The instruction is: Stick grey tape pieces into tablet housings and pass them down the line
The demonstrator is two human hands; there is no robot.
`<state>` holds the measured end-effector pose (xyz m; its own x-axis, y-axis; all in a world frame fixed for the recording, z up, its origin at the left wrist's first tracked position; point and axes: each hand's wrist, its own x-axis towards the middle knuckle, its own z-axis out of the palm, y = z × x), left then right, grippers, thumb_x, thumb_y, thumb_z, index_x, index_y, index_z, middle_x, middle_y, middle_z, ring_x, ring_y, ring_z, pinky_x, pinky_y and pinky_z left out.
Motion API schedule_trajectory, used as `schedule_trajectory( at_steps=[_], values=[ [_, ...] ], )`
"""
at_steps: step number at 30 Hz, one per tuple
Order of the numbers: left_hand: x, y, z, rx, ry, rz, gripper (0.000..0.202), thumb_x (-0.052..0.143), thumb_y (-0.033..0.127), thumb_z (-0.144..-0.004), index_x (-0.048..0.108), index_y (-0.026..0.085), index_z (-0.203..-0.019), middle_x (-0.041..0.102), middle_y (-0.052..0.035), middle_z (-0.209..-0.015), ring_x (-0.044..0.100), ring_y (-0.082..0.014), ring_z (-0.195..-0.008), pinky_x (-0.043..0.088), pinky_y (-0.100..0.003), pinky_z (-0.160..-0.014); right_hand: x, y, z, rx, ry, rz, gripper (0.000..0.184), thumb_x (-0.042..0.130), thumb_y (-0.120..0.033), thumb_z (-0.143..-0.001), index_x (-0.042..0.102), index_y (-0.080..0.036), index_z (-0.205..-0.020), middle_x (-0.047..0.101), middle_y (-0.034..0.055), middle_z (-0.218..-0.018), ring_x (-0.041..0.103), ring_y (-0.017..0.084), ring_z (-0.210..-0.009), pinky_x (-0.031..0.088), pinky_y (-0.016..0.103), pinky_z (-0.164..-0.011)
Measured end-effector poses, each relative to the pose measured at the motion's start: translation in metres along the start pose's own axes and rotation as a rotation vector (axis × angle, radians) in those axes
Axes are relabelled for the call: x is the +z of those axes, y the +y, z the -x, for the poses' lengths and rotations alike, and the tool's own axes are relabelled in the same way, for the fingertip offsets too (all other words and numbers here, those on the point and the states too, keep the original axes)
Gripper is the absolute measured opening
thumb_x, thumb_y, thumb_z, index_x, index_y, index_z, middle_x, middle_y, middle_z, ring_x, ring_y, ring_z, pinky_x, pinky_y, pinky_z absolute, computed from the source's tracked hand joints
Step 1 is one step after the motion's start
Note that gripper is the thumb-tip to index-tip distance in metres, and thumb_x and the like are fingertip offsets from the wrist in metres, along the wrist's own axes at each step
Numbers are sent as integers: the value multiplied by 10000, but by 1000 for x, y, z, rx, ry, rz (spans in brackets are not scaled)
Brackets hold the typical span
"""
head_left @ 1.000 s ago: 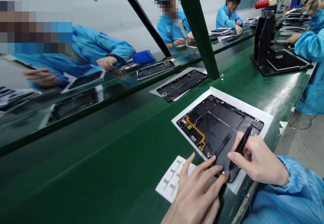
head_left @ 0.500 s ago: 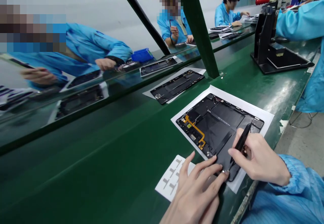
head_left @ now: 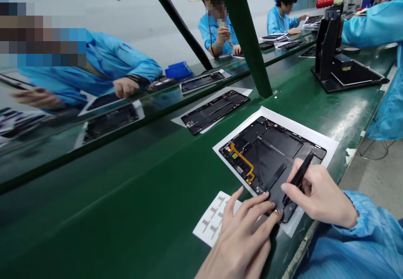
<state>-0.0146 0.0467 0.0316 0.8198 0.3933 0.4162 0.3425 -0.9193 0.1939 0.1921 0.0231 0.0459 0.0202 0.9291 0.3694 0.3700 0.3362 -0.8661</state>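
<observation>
An opened tablet housing with black insides and an orange flex cable lies on a white sheet. My right hand is closed on black tweezers, whose tips point down at the near corner of the housing. Spread over the near left edge of the housing is my left hand, its fingertips resting there close to the tweezer tips. A white card of grey T-shaped stickers lies partly under my left hand. What lies between the tweezer tips is too small to make out.
Another opened tablet housing lies behind on paper. A green post rises from the bench. A black press with a red handle stands at the far right. Co-workers in blue sit across the bench, and a blue sleeve shows at right.
The tweezers and my right hand have shifted slightly left. My left hand stays on the housing edge. Across the bench, the housing behind has slid a little left and a co-worker's hand has risen.
</observation>
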Motion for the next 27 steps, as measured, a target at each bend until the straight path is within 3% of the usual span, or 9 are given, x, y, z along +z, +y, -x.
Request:
schedule_trajectory(
  at_steps=[5,13,19,27],
  values=[
    [1,0,1,-15,5,5,405,370,8,-868,573,227,-1141,627,-56,-1078,535,-218,-1151,237,-532,-1097,2,-5,0,-11,-41,-2,213,499,-142,-828,394,-222,-661,295,-94,-513,281,81,-378,230,228,-385],
    [1,1,2,-17,-5,7,404,372,-1,-880,570,216,-1157,617,-65,-1100,548,-203,-1141,243,-528,-1116,2,-3,0,0,-63,17,201,479,-152,-816,388,-219,-649,373,-59,-574,320,87,-412,244,241,-410],
    [1,0,1,-13,4,34,411,347,-2,-884,553,210,-1169,600,-71,-1104,510,-202,-1167,222,-523,-1108,-4,3,-2,48,10,7,178,485,-145,-815,407,-220,-675,385,-57,-562,383,106,-457,279,234,-436],
    [0,-7,1,65,-57,7,411,393,-11,-844,542,188,-1172,585,-74,-1123,491,-194,-1178,160,-482,-1134,3,-6,-1,45,-97,-55,233,489,-136,-817,361,-225,-644,399,-58,-564,365,84,-416,261,213,-389]
  ],
)
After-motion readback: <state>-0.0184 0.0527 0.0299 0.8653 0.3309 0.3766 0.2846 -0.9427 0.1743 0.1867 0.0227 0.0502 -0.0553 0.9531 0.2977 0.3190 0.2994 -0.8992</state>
